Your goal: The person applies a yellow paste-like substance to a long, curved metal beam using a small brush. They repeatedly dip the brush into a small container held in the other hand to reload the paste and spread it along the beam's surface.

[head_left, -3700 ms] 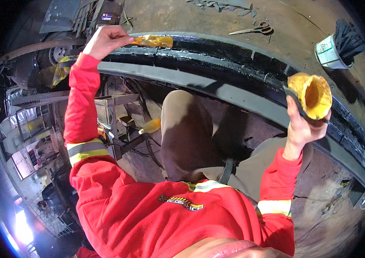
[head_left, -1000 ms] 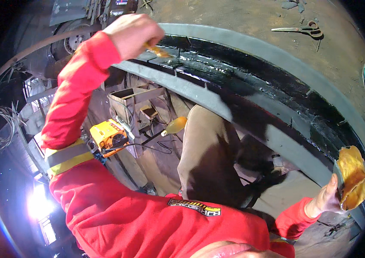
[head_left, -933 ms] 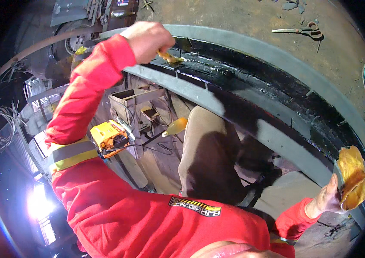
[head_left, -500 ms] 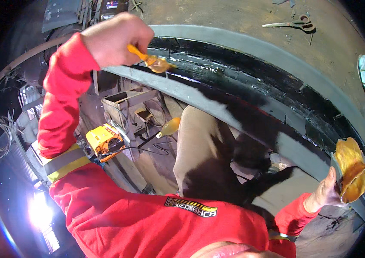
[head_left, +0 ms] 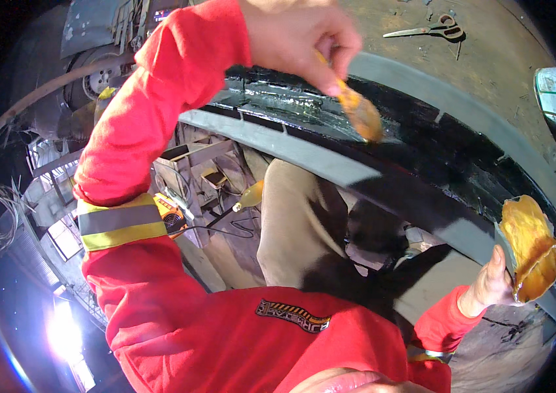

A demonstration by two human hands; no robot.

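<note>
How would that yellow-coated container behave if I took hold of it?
The yellow-coated container is probably light, since the right hand alone holds it. It might also feel slippery or sticky, given its glossy look.

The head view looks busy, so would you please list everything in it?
curved channel: one, grey and glossy black, across the middle
brush: one, yellow-orange, upper centre
open-mouthed container: one, yellow inside, right side
scissors: one pair, dark, floor at upper right
bucket: one, whitish, right edge
bottle: one, yellow, left of centre
machine: one, orange, left of the bottle
wheel: one, pale, upper left
wire coil: one, grey, far left
light: one, white, lower left
background clutter: count unclear, mostly grey, left
trousers: one pair, khaki, centre
sweatshirt: one, red with reflective bands, bottom
left hand: one, bare, top centre, holding the brush
right hand: one, bare, right, holding the container
</note>
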